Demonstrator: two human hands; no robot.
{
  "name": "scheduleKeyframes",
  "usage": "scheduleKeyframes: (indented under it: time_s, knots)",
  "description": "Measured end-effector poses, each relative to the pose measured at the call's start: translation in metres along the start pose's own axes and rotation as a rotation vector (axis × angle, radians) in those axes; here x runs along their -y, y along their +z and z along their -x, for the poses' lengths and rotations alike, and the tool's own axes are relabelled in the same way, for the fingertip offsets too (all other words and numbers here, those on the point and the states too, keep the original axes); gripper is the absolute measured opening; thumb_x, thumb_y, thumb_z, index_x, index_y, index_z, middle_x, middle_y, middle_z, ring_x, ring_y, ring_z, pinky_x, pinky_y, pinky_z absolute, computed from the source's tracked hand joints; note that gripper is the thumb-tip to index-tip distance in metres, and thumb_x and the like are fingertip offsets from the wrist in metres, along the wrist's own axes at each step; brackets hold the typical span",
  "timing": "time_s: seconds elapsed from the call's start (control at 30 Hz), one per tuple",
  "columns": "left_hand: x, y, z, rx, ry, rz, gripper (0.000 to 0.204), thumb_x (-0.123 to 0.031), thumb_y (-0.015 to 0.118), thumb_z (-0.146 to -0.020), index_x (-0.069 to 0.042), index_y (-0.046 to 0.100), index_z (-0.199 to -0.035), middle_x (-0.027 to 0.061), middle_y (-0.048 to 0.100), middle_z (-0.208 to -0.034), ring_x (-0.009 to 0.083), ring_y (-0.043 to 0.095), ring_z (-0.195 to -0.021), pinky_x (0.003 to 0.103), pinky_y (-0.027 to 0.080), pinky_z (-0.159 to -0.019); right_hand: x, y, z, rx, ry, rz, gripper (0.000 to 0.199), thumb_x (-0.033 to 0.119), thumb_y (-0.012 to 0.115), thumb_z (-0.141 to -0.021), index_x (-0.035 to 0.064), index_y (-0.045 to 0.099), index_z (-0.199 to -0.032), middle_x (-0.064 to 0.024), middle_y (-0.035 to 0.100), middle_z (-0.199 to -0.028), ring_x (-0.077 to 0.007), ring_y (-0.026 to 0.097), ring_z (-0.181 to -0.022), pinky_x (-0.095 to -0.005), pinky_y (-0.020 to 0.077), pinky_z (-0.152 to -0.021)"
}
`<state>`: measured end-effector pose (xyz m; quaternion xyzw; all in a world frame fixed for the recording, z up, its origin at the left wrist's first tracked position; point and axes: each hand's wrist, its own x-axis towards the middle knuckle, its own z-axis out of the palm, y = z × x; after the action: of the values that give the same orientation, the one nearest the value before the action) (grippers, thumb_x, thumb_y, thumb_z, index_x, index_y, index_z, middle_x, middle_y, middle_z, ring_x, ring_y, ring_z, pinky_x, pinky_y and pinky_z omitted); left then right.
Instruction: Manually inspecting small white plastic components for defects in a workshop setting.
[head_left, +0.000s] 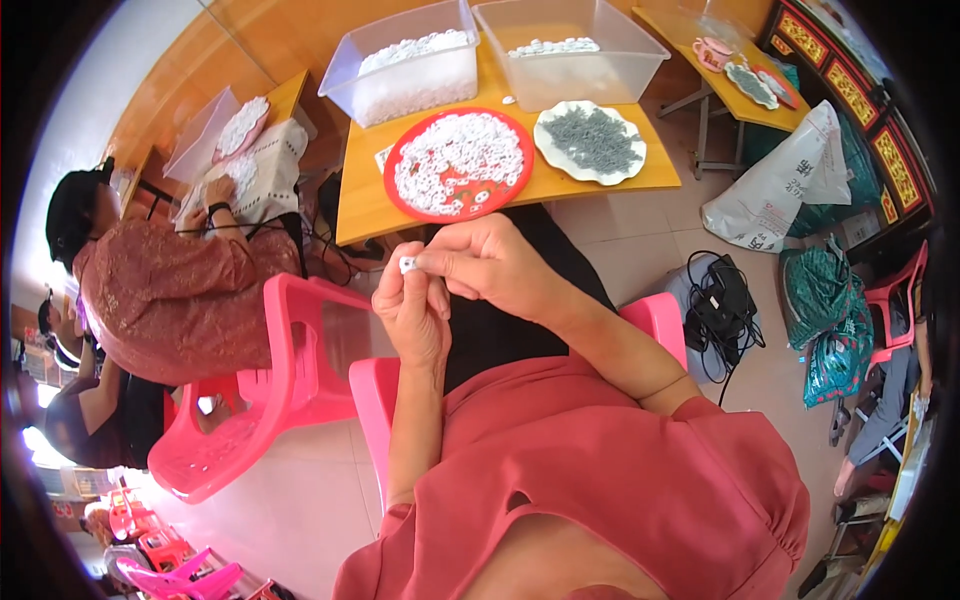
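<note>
Over my lap, near the table's front edge, my two hands meet at a small white plastic piece [407, 264] with a dark spot on it. My left hand [412, 310] pinches the piece upright between thumb and fingertips. From the right, my right hand [492, 262] presses thumb and forefinger together against its side; anything between those fingertips is hidden. Just beyond lies a round red tray [402, 170] spread with many similar white pieces. Right of it, a white scalloped plate [546, 150] carries a heap of small grey parts.
Two clear plastic bins [345, 85] with white pieces stand at the back of the wooden table [610, 190]. A pink chair [290, 400] and a co-worker [180, 290] are at the left. Rightward are a grey box [700, 345] with black cables, a white sack [775, 185] and green bags [825, 310].
</note>
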<state>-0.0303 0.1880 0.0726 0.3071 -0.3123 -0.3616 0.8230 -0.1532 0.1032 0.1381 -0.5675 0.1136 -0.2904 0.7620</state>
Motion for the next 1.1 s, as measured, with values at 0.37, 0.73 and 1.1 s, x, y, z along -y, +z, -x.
scheduleKeyframes:
  time_s: [0.37, 0.73, 1.1]
  knots:
    - [-0.008, 0.008, -0.02, -0.105, -0.051, -0.15, 0.044, -0.028, 0.048, -0.114, 0.004, 0.053, -0.144, -0.0007, 0.05, -0.062, 0.0045, 0.041, -0.05, 0.019, 0.033, -0.047, 0.085, -0.115, -0.087, -0.273, 0.047, 0.601, 0.034, 0.04, 0.077, -0.092, 0.0067, 0.079, -0.09, 0.0002, 0.065, -0.071, -0.007, 0.054, -0.061, -0.0247, 0.0429, -0.056]
    - [-0.001, -0.015, -0.022, -0.242, -0.178, -0.102, 0.03, -0.026, 0.053, -0.112, 0.0, 0.067, -0.12, -0.0023, 0.05, -0.065, 0.0047, 0.042, -0.054, 0.019, 0.032, -0.049, 0.001, -0.199, -0.101, -0.293, -0.098, 1.284, 0.024, 0.025, 0.076, -0.089, 0.0023, 0.078, -0.095, -0.0123, 0.075, -0.083, -0.0248, 0.072, -0.076, -0.0385, 0.0555, -0.072]
    - [0.003, -0.019, -0.018, -0.24, -0.223, -0.104, 0.027, -0.026, 0.058, -0.11, -0.001, 0.067, -0.117, -0.0016, 0.053, -0.067, 0.0049, 0.044, -0.055, 0.02, 0.033, -0.049, -0.059, -0.178, -0.118, 0.033, 0.3, 1.612, 0.018, 0.015, 0.083, -0.076, 0.0009, 0.077, -0.087, -0.0199, 0.076, -0.09, -0.0351, 0.074, -0.092, -0.0462, 0.0578, -0.078]
